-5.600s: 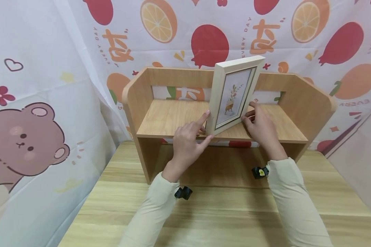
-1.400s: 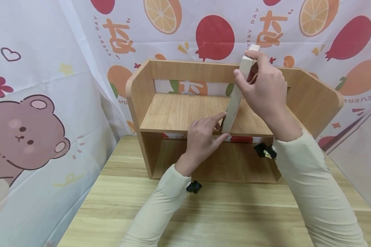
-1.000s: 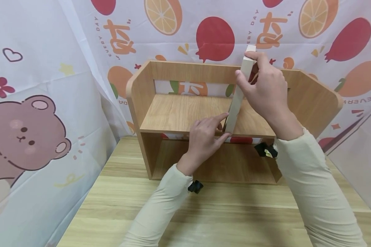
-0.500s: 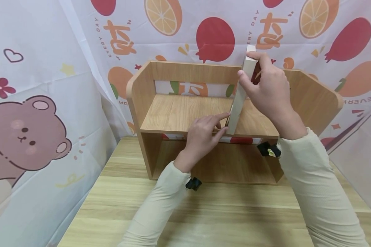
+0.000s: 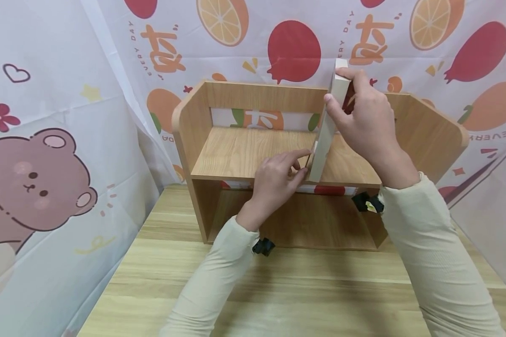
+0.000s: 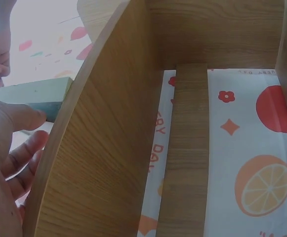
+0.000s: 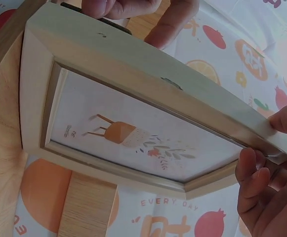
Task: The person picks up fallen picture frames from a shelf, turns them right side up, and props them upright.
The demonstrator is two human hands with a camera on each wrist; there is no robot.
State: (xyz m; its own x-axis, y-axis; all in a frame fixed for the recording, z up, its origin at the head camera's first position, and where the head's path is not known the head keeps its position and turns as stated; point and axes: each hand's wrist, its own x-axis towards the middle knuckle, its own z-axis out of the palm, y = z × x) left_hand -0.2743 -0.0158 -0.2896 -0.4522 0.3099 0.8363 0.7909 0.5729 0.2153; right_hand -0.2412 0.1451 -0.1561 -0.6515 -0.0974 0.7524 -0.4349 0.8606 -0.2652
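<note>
A cream picture frame [image 5: 325, 133] stands on the upper board of a wooden desk shelf [image 5: 244, 150], turned nearly edge-on in the head view. My right hand [image 5: 364, 117] grips its top corner between thumb and fingers. Low at the frame's back edge is my left hand [image 5: 278, 180], with thumb and forefinger bent at a thin dark part along the back. In the left wrist view the left thumb [image 6: 20, 116] lies on that edge, the other fingers curling below. The right wrist view shows the glazed front and its plant-pot print [image 7: 133, 136].
The shelf's lower compartment [image 5: 312, 220] lies beneath the hands, and tall side panels [image 5: 430, 133] flank the upper board. A wood-grain table [image 5: 303, 290] extends in front. A fruit-print cloth [image 5: 253, 51] hangs close behind the shelf.
Since the earliest frame, the picture frame has turned from showing its front to edge-on, and my right hand has moved up to its top. Lately my left thumb has slid off the near edge toward the back.
</note>
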